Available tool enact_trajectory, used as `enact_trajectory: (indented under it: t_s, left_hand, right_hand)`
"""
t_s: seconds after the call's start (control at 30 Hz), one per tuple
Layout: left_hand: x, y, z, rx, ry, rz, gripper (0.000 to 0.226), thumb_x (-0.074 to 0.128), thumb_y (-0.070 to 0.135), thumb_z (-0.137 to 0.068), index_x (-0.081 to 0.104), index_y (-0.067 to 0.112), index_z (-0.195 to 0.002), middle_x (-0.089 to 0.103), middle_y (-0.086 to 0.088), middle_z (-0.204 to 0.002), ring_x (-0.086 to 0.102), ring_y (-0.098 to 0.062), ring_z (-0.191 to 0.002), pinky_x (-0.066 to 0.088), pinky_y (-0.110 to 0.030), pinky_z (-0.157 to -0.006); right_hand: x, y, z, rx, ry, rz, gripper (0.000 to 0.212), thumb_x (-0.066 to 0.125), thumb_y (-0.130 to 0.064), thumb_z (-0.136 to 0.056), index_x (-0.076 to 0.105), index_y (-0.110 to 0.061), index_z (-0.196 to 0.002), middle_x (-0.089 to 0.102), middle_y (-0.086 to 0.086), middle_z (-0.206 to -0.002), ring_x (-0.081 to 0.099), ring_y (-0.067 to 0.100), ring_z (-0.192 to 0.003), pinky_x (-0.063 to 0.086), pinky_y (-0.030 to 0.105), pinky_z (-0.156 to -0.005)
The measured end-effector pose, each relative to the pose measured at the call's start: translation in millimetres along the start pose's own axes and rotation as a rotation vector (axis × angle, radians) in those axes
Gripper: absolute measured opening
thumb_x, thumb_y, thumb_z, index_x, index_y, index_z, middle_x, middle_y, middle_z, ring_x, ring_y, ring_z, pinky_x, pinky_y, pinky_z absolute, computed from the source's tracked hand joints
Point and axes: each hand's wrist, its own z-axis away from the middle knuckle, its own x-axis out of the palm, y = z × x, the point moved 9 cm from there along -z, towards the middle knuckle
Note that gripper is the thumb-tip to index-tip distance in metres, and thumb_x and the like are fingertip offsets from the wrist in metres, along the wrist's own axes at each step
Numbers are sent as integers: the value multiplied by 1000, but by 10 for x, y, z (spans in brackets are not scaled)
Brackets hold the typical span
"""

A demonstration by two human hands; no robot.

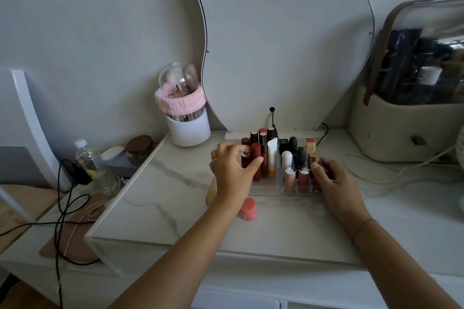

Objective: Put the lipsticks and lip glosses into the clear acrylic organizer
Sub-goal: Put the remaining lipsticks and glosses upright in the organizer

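Left hand (232,170) pinches a dark red lip gloss tube (256,164) upright in the clear acrylic organizer (286,189); right hand (331,178) curls against the organizer's right end, grip unclear; pink-capped lipstick (248,209) lies loose on the marble tabletop (175,208), just before the organizer.

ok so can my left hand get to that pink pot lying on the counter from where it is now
Probably yes. The left hand is at the organizer, and the pink pot lies just nearer you, beside the left wrist, on bare countertop with nothing between them.
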Motion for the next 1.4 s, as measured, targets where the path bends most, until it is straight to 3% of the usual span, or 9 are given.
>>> enact_trajectory:
  t_s: [0.23, 0.4, 0.57, 0.7, 0.8, 0.97, 1.17, 1.27, 1.4]
  left_hand:
    - [59, -80, -5, -24, 22, 16, 29, 79, 36, -65, 61, 30, -87, 50, 9, -104, 38, -8, -103, 23, -23, -85]
    - [-11, -88, -43, -32, -11, 62, 33, 78, 38, -66, 60, 28, -92, 54, 9, -107, 37, -6, -106, 22, -21, -85]
    - [-373, -366, -129, -98, 11, 53, 23, 71, 38, -75, 64, 23, -90, 61, 7, -102, 52, -16, -102, 41, -38, -93]
    - [-439, -851, -187, -334, -223, -188, 33, 68, 44, -75, 62, 22, -98, 60, 1, -101, 58, -18, -95, 45, -32, -83]
    - [-259, -963, -85, -382, -457, -288, 46, 73, 43, -69, 61, 17, -105, 64, 1, -98, 61, -18, -91, 48, -31, -82]
    - [-205, -829, -51, -332, -441, -372, 21, 70, 24, -68, 69, 19, -88, 70, -1, -87, 65, -21, -83, 54, -33, -75]
    - [-555, -407, -148, -237, -148, -31, 14, 72, 23, -70, 67, 28, -83, 68, 12, -78, 62, -4, -70, 48, -21, -61]
    - [-451, -35, -122, -152, -193, 249, 13, 74, 18, -72, 66, 24, -80, 69, 7, -76, 60, -1, -64, 44, -14, -58]
    - [-186, 236, 20, -97, -210, 304, 17, 76, 15, -70, 67, 22, -83, 67, 8, -73, 59, -2, -64, 48, -19, -62]
  right_hand:
    - [1, 13, -2, -13, 0, -8, 35, 51, -39, -90, 58, -21, -118, 65, -5, -100, 60, 4, -84, 40, 13, -63]
    - [-5, 14, 1, -3, 9, 2, 31, 51, -40, -89, 59, -25, -115, 66, -7, -97, 58, -4, -81, 40, 14, -63]
    - [-5, 23, -3, 8, 6, 4, 32, 52, -39, -90, 59, -23, -116, 65, -11, -90, 57, -9, -79, 40, 13, -62]
    - [-22, 22, -9, 4, 22, 40, 33, 51, -41, -89, 59, -23, -116, 63, -10, -89, 57, -3, -77, 40, 16, -62]
    - [-16, 18, -3, 5, 19, 48, 35, 51, -42, -89, 58, -24, -118, 63, -8, -93, 55, -1, -78, 39, 15, -62]
    - [-13, 3, 7, 11, 16, 37, 32, 51, -40, -90, 59, -23, -116, 63, -9, -90, 54, -8, -77, 39, 15, -61]
    - [-5, 4, -1, 11, 3, 30, 32, 50, -39, -90, 58, -23, -118, 63, -7, -92, 53, -9, -77, 39, 15, -62]
    - [-6, -7, 2, 1, 16, 36, 32, 51, -39, -90, 58, -24, -117, 62, -11, -89, 52, -12, -77, 38, 14, -60]
    - [-1, 11, 5, 9, 8, 34, 35, 50, -42, -89, 58, -23, -118, 64, -6, -93, 58, 1, -79, 41, 18, -63]
